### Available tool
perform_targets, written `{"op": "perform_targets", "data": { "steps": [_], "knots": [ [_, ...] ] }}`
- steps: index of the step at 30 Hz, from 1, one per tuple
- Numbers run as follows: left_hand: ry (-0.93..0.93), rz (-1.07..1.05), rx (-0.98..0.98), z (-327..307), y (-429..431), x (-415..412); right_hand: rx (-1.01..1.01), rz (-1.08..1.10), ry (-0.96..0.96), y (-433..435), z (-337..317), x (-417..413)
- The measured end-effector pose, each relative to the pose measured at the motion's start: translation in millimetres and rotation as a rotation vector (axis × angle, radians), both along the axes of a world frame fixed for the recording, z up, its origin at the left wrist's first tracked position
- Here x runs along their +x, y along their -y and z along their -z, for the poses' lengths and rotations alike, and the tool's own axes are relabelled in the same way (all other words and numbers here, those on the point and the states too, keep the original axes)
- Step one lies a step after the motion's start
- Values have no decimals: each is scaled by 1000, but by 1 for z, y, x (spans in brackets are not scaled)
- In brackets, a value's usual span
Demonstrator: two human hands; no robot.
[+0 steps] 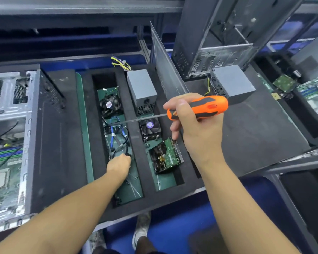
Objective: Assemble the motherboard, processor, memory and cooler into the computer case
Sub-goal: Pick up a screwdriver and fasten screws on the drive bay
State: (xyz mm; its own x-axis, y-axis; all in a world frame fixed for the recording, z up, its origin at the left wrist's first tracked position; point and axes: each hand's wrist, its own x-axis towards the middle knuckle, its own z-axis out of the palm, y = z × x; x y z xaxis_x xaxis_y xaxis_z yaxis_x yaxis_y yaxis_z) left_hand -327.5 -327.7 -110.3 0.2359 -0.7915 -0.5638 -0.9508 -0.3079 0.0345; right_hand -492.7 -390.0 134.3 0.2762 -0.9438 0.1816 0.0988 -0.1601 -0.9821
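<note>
Fingers of the left hand [118, 165] are hidden.

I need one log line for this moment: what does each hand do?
left hand: among cables in tray slot, grip hidden | right hand: holds screwdriver above tray | case: at left, untouched

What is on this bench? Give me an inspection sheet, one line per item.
Surface: black foam tray with two long slots.
Job's things: open case at left, motherboard inside; cooler in left slot, second cooler in right.
Clutter: power supply and hard drive in right slot.
Hands: right hand grips orange screwdriver; left hand among cables, hold unclear.
Cables: blue and black, in left slot.
Surroundings: upright case behind.
</note>
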Motion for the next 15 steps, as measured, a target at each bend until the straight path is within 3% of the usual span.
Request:
{"op": "perform_targets", "data": {
  "steps": [6,15],
  "knots": [
    [-62,-28,-2,5,-2,1,-25,-17,-30,3,-3,9],
    [63,72,70,-14,10,13,-19,-59,-31,-4,2,19]
  ]
}}
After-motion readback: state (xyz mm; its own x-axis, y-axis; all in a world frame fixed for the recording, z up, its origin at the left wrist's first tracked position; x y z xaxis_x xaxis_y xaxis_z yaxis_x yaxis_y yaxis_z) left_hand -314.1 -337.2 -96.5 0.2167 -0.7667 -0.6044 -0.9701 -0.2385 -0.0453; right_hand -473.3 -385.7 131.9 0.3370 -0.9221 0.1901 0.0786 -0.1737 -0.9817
